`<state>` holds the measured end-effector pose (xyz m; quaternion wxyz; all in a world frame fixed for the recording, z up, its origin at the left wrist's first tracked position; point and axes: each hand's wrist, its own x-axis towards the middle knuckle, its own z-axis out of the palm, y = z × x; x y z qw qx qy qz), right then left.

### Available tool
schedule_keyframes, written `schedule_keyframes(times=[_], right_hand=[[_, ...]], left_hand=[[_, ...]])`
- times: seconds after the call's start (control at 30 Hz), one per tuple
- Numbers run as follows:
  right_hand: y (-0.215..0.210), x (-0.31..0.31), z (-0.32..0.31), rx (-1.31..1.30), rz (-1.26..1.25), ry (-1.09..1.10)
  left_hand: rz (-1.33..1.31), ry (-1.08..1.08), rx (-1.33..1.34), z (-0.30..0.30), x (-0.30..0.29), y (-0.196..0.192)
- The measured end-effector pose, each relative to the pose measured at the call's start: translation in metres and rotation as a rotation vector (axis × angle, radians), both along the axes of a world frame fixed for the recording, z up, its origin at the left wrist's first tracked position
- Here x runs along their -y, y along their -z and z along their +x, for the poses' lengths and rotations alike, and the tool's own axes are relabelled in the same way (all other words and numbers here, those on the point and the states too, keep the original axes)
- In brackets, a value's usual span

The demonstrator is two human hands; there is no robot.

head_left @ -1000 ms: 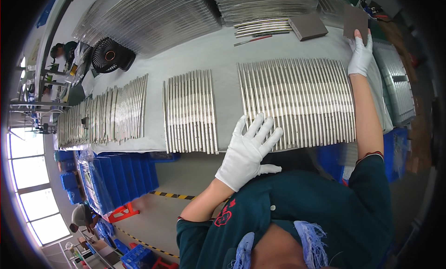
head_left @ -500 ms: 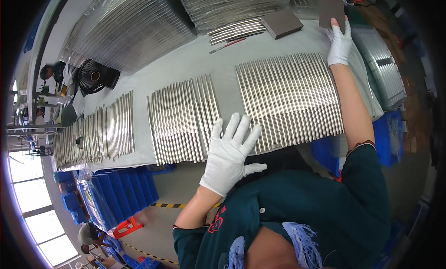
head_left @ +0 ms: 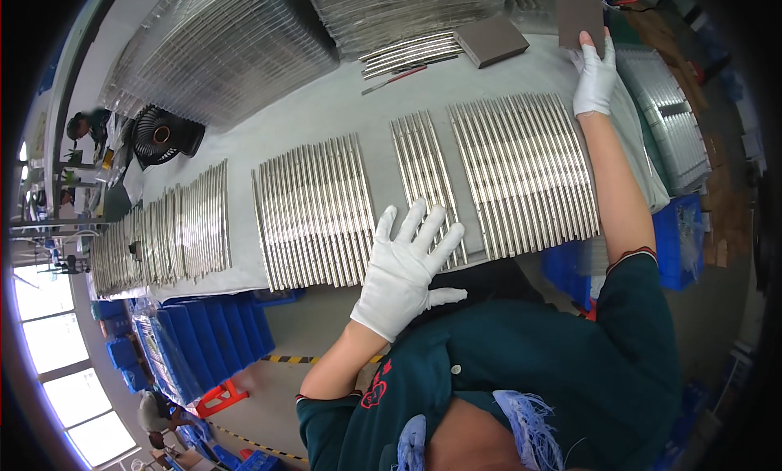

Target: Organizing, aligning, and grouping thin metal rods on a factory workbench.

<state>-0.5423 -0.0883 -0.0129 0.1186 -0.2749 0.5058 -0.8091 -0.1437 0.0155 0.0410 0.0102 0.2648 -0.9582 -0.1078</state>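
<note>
Several slim metal rods (head_left: 423,166) had moved clear of the right-hand block (head_left: 525,178) since the earlier frame, forming a narrow strip with a gap on either side. At the far left of the pale covered table (head_left: 244,137), a row of rods with uneven ends (head_left: 183,227) lay side by side, bearing a small dark object (head_left: 134,248); a black fan (head_left: 159,135) stood behind it. Blue crates (head_left: 216,332) were visible below the table's near edge. Next came the middle block (head_left: 314,214), its rods parallel and closely set. The left hand (head_left: 403,267), white-gloved, was spread, its fingers over the near part of the narrow strip and its thumb extended rightward; the pressure it applied could not be told. Farther back lay a bundle of rods (head_left: 411,54), a red-handled tool (head_left: 399,78) and a brown block (head_left: 491,41). The right-hand block lay to the right of the strip. Beyond its far right corner, the right hand (head_left: 596,76), also gloved but with bare fingertips showing, pinched a flat brown slab (head_left: 580,19) by its near edge. Clear plastic trays (head_left: 668,113) were stacked at the extreme right.
</note>
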Motion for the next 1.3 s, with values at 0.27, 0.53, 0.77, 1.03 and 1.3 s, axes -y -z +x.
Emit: schedule_keyframes(times=[0.27,0.53,0.77,1.03,1.3], right_hand=[[0.001,-0.001,-0.002,0.0,0.014,-0.004],[0.001,-0.001,0.0,-0.017,0.002,-0.003],[-0.003,0.0,0.005,0.054,-0.005,-0.021],[0.001,-0.002,-0.005,0.091,0.015,-0.002],[0.002,0.0,-0.004,0.124,0.033,-0.037]], left_hand=[[-0.021,-0.076,-0.062,0.02,-0.005,0.004],[0.008,0.054,-0.103,-0.014,0.0,0.012],[0.032,0.117,-0.129,-0.027,0.001,0.007],[-0.055,-0.042,0.026,0.004,0.004,-0.015],[0.014,0.162,-0.072,-0.058,0.0,0.0]])
